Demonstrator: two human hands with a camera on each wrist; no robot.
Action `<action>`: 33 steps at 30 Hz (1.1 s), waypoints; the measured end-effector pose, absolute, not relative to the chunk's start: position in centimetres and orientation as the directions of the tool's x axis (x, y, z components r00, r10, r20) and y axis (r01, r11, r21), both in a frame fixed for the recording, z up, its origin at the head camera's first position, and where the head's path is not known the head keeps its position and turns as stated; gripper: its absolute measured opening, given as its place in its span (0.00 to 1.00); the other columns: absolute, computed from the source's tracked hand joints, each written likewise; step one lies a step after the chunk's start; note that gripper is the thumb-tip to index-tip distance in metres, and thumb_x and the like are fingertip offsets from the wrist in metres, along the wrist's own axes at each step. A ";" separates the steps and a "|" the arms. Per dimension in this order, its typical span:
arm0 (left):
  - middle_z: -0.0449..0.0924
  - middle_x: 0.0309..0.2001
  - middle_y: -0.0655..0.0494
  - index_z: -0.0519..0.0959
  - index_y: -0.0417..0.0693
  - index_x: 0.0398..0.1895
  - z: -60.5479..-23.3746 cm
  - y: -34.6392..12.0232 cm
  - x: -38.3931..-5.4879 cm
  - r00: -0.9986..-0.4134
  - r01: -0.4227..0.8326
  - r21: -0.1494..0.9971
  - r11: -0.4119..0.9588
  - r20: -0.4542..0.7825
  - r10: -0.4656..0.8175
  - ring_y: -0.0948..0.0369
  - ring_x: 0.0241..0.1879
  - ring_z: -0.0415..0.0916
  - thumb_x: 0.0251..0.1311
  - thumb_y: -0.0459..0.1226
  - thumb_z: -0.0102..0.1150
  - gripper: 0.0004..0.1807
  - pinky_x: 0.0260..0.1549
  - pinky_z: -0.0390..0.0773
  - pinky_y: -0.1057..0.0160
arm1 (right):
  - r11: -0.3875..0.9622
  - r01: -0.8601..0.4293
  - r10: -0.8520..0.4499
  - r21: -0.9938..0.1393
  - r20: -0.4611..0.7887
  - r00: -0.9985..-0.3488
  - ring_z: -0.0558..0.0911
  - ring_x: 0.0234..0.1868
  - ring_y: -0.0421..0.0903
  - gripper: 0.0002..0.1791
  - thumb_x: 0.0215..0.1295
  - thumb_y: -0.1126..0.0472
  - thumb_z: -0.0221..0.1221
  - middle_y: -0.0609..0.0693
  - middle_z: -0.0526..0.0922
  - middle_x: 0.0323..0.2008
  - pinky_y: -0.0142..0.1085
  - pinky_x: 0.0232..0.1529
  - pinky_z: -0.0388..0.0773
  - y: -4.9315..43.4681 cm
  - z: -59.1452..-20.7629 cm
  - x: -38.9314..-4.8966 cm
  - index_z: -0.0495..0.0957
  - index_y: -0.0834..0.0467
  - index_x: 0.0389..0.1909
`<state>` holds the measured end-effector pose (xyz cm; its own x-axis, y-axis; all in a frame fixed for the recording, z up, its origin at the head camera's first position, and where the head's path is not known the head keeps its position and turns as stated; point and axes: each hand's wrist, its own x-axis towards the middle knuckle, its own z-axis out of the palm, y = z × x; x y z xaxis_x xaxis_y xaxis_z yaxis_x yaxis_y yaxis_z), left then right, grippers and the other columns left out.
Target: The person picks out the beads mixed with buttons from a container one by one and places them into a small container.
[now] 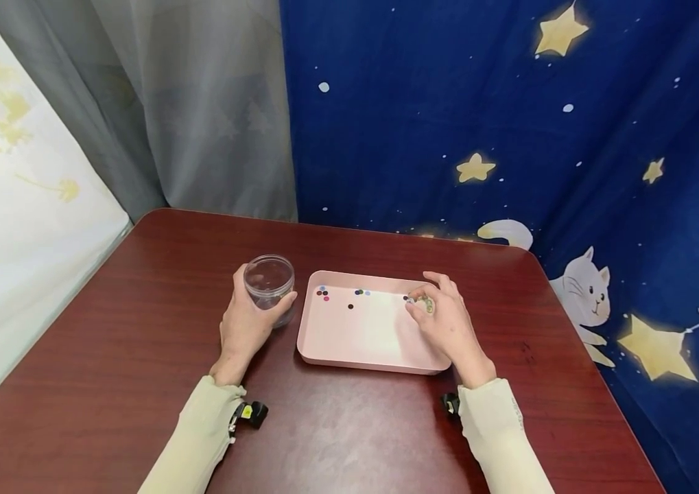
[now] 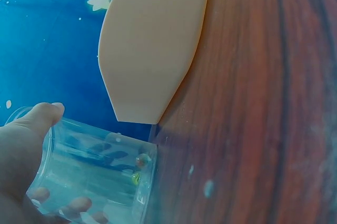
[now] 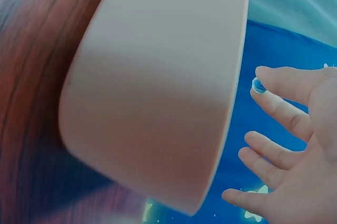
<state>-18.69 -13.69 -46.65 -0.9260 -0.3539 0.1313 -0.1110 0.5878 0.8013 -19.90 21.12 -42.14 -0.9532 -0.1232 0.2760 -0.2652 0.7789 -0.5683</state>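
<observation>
**Slip and knock hazards: bead in pinch, jar in hand**

Observing remotely, head view as the clock face of the pink tray (image 1: 374, 366); my left grip (image 1: 247, 322) is wrapped round the clear jar (image 1: 270, 276), which stands upright on the desk (image 1: 349, 425) just outside the tray, between 9 and 10 o'clock; a few glass marbles (image 2: 137, 177) lie at its bottom.

My right grip (image 1: 448, 322) is over the tray's 2 o'clock corner, thumb and forefinger pinching one blue bead (image 3: 258, 85); the other fingers are spread; greenish glass beads (image 1: 429, 306) lie in that corner, partly hidden by the hand.

Risks, my judgement: the bead looks round and smooth, held only at the fingertips, so uneven pressure could squirt it out, over the 3 o'clock rim at worst; the loose fingers could scatter the beads beneath; small coloured discs (image 1: 359, 292) at 10 and 12 o'clock could slide if the tray is bumped; a hard squeeze or sideways push on the jar could tip it, spilling its marbles.
</observation>
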 end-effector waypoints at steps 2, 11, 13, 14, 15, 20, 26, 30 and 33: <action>0.78 0.68 0.45 0.49 0.73 0.81 -46.7 -13.7 -18.7 -0.925 -0.115 0.801 0.588 0.129 -0.356 0.40 0.60 0.80 0.49 0.72 0.69 0.59 0.56 0.74 0.33 | 0.773 -0.268 -0.126 -0.575 0.275 -0.953 0.69 0.74 0.60 0.08 0.66 0.56 0.69 0.55 0.72 0.73 0.61 0.69 0.69 20.8 -42.0 -20.0 0.85 0.54 0.42; 0.78 0.68 0.46 0.49 0.75 0.81 -46.7 -13.7 -18.7 -0.929 -0.122 0.800 0.587 0.117 -0.352 0.40 0.61 0.79 0.48 0.73 0.69 0.59 0.56 0.73 0.33 | 0.761 -0.303 -0.149 -0.573 0.301 -0.942 0.71 0.72 0.58 0.07 0.65 0.56 0.70 0.53 0.74 0.71 0.59 0.68 0.70 19.6 -41.7 -19.9 0.86 0.54 0.41; 0.78 0.68 0.46 0.49 0.75 0.81 -46.7 -13.7 -18.7 -0.927 -0.122 0.800 0.587 0.119 -0.355 0.39 0.61 0.79 0.48 0.73 0.69 0.59 0.56 0.73 0.33 | 0.756 -0.313 -0.157 -0.575 0.305 -0.939 0.71 0.72 0.58 0.07 0.66 0.56 0.70 0.53 0.74 0.71 0.59 0.68 0.70 19.3 -41.7 -19.9 0.86 0.53 0.41; 0.78 0.68 0.46 0.49 0.75 0.81 -46.7 -13.7 -18.7 -0.926 -0.123 0.800 0.587 0.120 -0.357 0.39 0.61 0.79 0.48 0.73 0.69 0.59 0.56 0.73 0.33 | 0.754 -0.318 -0.162 -0.575 0.307 -0.938 0.71 0.72 0.58 0.07 0.66 0.56 0.70 0.53 0.74 0.70 0.59 0.68 0.70 19.2 -41.7 -19.9 0.85 0.53 0.41; 0.78 0.68 0.46 0.49 0.75 0.81 -46.7 -13.7 -18.7 -0.926 -0.122 0.800 0.587 0.121 -0.357 0.39 0.61 0.79 0.49 0.72 0.69 0.59 0.55 0.73 0.33 | 0.750 -0.323 -0.166 -0.577 0.309 -0.936 0.71 0.72 0.57 0.07 0.66 0.56 0.70 0.53 0.75 0.70 0.59 0.68 0.71 19.0 -41.7 -19.9 0.85 0.52 0.41; 0.78 0.68 0.46 0.49 0.74 0.81 -46.6 -13.7 -18.8 -0.927 -0.117 0.799 0.590 0.126 -0.354 0.40 0.61 0.80 0.49 0.72 0.69 0.59 0.55 0.74 0.33 | 0.727 -0.350 -0.176 -0.591 0.333 -0.927 0.72 0.72 0.58 0.07 0.65 0.58 0.71 0.55 0.75 0.70 0.57 0.66 0.73 18.5 -41.5 -20.0 0.86 0.54 0.40; 0.77 0.68 0.46 0.49 0.73 0.81 -46.5 -13.7 -18.8 -0.926 -0.116 0.799 0.590 0.127 -0.355 0.40 0.61 0.79 0.49 0.72 0.69 0.59 0.56 0.74 0.33 | 0.702 -0.363 -0.182 -0.613 0.338 -0.923 0.72 0.71 0.57 0.06 0.65 0.58 0.71 0.54 0.75 0.69 0.55 0.64 0.75 17.7 -41.1 -20.0 0.86 0.53 0.40; 0.77 0.68 0.46 0.49 0.74 0.81 -46.5 -13.7 -18.8 -0.926 -0.117 0.801 0.587 0.125 -0.356 0.39 0.61 0.79 0.49 0.72 0.69 0.59 0.56 0.73 0.33 | 0.707 -0.386 -0.203 -0.592 0.354 -0.913 0.73 0.71 0.57 0.05 0.66 0.56 0.70 0.54 0.76 0.69 0.59 0.71 0.65 17.1 -41.1 -20.0 0.86 0.51 0.40; 0.77 0.68 0.46 0.49 0.74 0.81 -46.6 -13.7 -18.8 -0.927 -0.117 0.802 0.586 0.124 -0.355 0.40 0.61 0.79 0.49 0.71 0.70 0.59 0.56 0.73 0.33 | 0.713 -0.399 -0.219 -0.577 0.358 -0.908 0.74 0.70 0.57 0.05 0.66 0.56 0.70 0.53 0.76 0.69 0.59 0.73 0.60 16.7 -41.3 -20.0 0.86 0.50 0.40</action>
<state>-18.79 -13.69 -46.57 -0.9267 -0.3550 0.1236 -0.1174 0.5857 0.8020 -19.97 16.67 -41.25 -0.9077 -0.2192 0.3577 -0.3994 0.7126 -0.5769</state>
